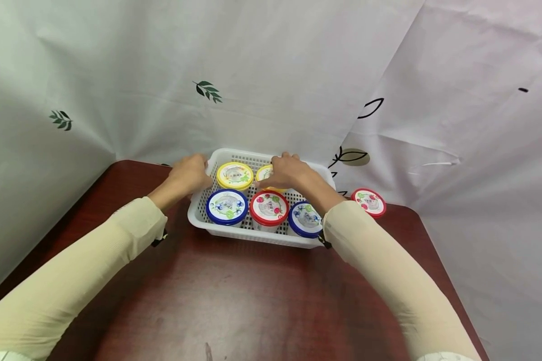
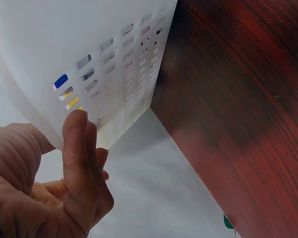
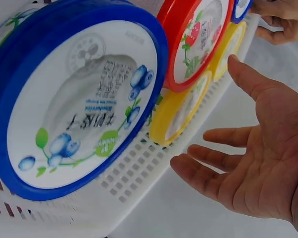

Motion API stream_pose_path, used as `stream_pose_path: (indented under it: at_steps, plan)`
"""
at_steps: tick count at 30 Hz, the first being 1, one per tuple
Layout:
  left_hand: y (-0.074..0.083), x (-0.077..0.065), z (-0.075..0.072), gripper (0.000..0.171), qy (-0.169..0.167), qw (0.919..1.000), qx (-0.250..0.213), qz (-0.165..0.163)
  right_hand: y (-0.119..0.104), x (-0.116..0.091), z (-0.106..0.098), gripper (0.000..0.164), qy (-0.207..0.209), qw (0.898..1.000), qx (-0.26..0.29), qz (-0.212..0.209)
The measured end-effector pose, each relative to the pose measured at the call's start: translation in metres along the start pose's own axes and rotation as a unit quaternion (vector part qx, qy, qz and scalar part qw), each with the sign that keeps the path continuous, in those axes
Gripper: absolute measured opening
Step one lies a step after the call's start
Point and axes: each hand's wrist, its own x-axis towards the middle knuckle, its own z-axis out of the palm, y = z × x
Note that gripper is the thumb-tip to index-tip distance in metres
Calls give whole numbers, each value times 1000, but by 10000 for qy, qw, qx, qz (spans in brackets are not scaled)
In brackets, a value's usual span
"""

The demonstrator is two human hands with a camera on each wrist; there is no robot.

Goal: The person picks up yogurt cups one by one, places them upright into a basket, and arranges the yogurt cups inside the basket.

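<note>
A white plastic basket (image 1: pixel 262 239) with perforated walls stands at the table's back edge. My left hand (image 1: pixel 187 175) grips its left end, thumb and fingers on either side of the rim, as the left wrist view shows. Spread fingers of my right hand (image 3: pixel 253 153) hover over the back row with nothing held, partly covering a yellow-lidded tub (image 1: pixel 264 173). Another yellow-lidded tub (image 1: pixel 235 176) sits at the back left. Along the front are a blue-lidded tub (image 1: pixel 227 206), a red-lidded tub (image 1: pixel 269 208) and a second blue-lidded tub (image 1: pixel 305 219), partly behind my right forearm.
Outside the basket, to its right, another red-lidded tub (image 1: pixel 368 202) is at the table's back edge. The dark red wooden table (image 1: pixel 235 301) extends toward me. A pale cloth (image 1: pixel 271 75) with leaf prints hangs right behind the basket and along both sides.
</note>
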Motion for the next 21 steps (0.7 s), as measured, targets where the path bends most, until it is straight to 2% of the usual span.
stream_pose_path:
  at_steps: [11, 21]
  plan:
    - [0, 3, 2, 27, 8, 10000, -8, 55, 28, -14, -12, 97, -261, 9994, -8, -236]
    - [1, 0, 1, 31, -12, 10000, -34, -11, 55, -26, -3, 96, -44, 9998, 104, -164]
